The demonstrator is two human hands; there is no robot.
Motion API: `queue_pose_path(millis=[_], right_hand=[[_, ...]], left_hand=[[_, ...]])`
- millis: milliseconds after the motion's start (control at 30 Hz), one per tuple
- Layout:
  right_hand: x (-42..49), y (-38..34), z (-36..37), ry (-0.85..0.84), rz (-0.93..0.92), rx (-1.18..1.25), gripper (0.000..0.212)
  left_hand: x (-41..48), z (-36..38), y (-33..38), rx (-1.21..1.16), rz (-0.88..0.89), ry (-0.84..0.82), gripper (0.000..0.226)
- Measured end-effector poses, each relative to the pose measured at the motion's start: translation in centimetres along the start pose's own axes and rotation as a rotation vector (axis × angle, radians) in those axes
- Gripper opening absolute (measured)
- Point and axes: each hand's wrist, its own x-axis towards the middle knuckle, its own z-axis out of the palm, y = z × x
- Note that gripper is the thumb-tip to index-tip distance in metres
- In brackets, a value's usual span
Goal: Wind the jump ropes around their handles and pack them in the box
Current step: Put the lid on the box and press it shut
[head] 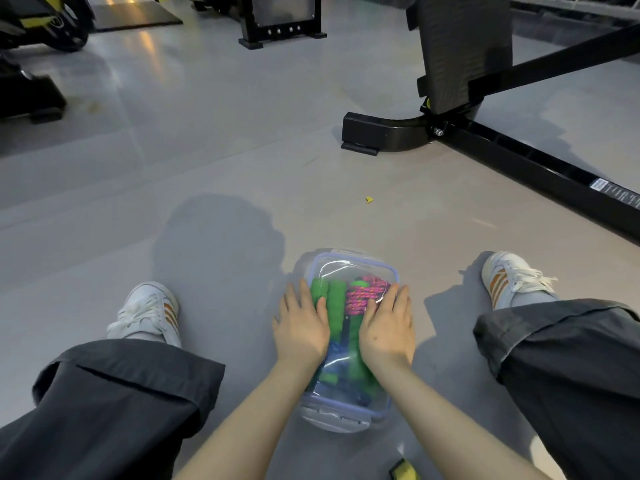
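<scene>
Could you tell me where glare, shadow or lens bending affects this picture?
Head view: glare streaks the box lid; a soft shadow falls on the floor beyond the left hand; the wide lens bows the frame's edges; the right hand is sharp.

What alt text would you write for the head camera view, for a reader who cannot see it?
Both hands, left and right, press flat on the clear lid of a plastic box on a grey floor. Inside lie green handles and pink rope. The person sits with legs apart; black gym equipment stands beyond.
</scene>
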Motion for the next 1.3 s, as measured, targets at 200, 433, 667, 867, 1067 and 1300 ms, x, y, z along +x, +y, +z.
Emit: queue_pose_path(millis=[200,433,667,867,1067,1300], right_hand=[[0.2,0.3,0.1,-0.032,-0.009,0.135,0.058],[0.0,0.7,-0.6,-0.086,0.003,0.292,0.059],[-0.3,0.9,-0.7,-0.089,0.01,0.397,0.06],[-0.1,1.4,-0.6,-0.09,-0.016,0.447,0.059],[0.9,0.3,-1.4,-0.007,-0.042,0.197,0.054],[7.0,-1.6,-3.0,-0.084,-0.411,-0.175,0.05]], left_hand=[[0.3,0.2,-0.1,0.022,0.072,-0.088,0.058],[1.1,-0.8,-0.6,-0.264,0.042,-0.277,0.056],[1.3,-0.6,-1.7,-0.495,-0.039,-0.292,0.048],[1.4,-0.9,-2.2,-0.708,-0.083,-0.328,0.032],[1.9,-1.0,-1.2,-0.75,-0.161,-0.404,0.048],[6.1,-1.5,3.1,0.074,0.426,-0.125,0.064]])
